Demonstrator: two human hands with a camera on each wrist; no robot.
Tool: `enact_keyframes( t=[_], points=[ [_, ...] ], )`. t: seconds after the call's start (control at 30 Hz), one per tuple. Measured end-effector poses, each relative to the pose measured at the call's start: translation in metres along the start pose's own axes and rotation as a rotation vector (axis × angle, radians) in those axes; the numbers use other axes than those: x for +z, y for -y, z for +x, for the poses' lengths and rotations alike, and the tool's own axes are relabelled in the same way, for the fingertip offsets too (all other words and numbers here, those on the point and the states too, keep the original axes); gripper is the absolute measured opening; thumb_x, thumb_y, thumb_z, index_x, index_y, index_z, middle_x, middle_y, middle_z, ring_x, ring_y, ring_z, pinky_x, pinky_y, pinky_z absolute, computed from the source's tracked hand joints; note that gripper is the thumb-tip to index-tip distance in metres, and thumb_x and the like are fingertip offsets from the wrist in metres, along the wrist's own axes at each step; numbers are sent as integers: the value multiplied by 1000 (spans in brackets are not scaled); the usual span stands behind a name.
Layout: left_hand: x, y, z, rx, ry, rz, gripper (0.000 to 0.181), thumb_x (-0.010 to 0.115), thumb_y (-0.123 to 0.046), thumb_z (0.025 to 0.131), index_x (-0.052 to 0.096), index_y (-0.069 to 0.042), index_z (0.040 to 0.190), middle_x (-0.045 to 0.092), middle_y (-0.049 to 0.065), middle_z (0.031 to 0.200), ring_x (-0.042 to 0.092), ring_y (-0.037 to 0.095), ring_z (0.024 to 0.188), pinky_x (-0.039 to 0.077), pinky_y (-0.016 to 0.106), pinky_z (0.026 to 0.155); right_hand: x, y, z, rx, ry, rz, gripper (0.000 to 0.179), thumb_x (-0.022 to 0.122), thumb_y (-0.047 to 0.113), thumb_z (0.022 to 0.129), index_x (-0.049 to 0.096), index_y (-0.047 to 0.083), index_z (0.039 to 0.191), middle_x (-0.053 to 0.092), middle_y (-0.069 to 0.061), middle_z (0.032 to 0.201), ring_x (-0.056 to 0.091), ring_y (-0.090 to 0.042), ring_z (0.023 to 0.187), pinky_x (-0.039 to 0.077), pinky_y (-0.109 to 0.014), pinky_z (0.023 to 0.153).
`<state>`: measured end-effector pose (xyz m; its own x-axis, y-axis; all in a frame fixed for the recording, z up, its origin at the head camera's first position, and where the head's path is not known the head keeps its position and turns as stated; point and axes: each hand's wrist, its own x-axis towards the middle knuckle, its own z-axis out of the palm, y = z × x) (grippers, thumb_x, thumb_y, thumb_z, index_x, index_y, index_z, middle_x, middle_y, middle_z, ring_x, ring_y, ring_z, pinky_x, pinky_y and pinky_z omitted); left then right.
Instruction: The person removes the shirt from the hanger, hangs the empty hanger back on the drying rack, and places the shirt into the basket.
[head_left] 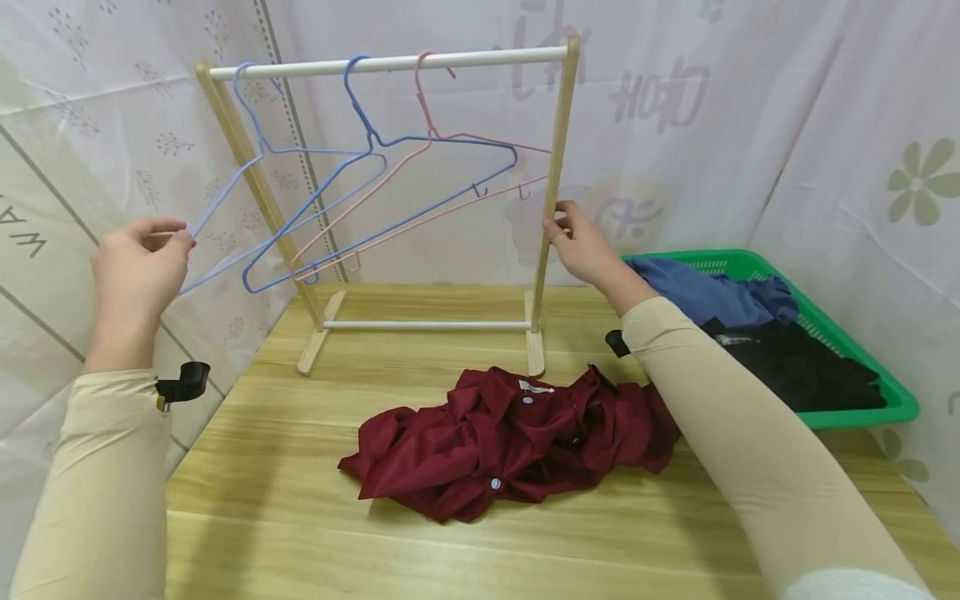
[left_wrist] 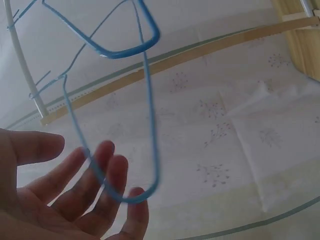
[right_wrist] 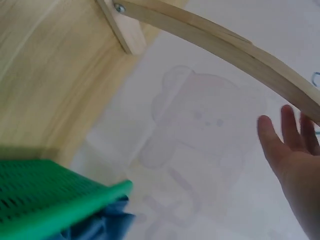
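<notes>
A wooden clothes rack (head_left: 390, 60) with a white top rod carries a light blue hanger (head_left: 247, 167), a darker blue hanger (head_left: 442, 140) and a pink hanger (head_left: 375, 187). My left hand (head_left: 146, 258) is at the outer end of the light blue hanger. In the left wrist view its fingers (left_wrist: 117, 172) lie loosely spread behind the wire, with the thumb apart. My right hand (head_left: 585, 242) holds the rack's right post (head_left: 558, 167) between thumb and forefinger; the other fingers extend in the right wrist view. A crumpled dark red buttoned shirt (head_left: 480, 442) lies before the rack.
At the right stands a green basket (head_left: 896, 404) holding a blue garment (head_left: 712, 292) and a black garment (head_left: 802, 367). The rack's feet (head_left: 536, 354) stand on the wooden table (head_left: 315, 517). Printed curtains (head_left: 675, 150) hang behind.
</notes>
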<state>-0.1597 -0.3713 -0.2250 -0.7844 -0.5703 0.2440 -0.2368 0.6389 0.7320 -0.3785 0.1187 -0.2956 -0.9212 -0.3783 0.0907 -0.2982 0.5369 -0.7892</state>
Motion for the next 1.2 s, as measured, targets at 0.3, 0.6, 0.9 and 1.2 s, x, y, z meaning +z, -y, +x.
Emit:
enact_keyframes(
  t=[0.3, 0.6, 0.9, 1.2],
  points=[
    [-3, -30, -18, 52, -61, 58, 55, 49, -42, 104, 55, -26, 156, 45, 14, 166, 43, 31, 146, 38, 36, 113, -28, 21, -28, 35, 54, 29, 79, 44, 53, 111, 3, 23, 171, 32, -21, 171, 36, -41, 158, 38, -61, 124],
    [8, -61, -69, 318, -74, -59, 41, 58, -27, 105, 68, -8, 140, 52, 3, 159, 47, 13, 148, 50, 18, 111, -36, 53, -88, 41, 100, -202, 80, 43, 56, 111, 11, 16, 172, 33, -26, 169, 43, -47, 153, 42, -66, 118],
    [37, -33, -119, 453, 378, 38, 36, 60, -24, 109, 63, -4, 139, 54, 18, 154, 55, 41, 135, 62, 32, 97, -20, 42, -151, 102, 295, -341, 86, 44, 63, 109, 16, 9, 170, 32, -31, 168, 47, -52, 148, 43, -70, 114],
    [74, 7, -142, 373, 969, 346, 66, 57, -51, 108, 47, -8, 157, 52, 22, 157, 56, 47, 139, 49, 65, 107, 7, 8, -197, 147, 389, -417, 97, 41, 73, 105, 20, 3, 169, 29, -31, 170, 30, -54, 157, 32, -72, 121]
  ],
)
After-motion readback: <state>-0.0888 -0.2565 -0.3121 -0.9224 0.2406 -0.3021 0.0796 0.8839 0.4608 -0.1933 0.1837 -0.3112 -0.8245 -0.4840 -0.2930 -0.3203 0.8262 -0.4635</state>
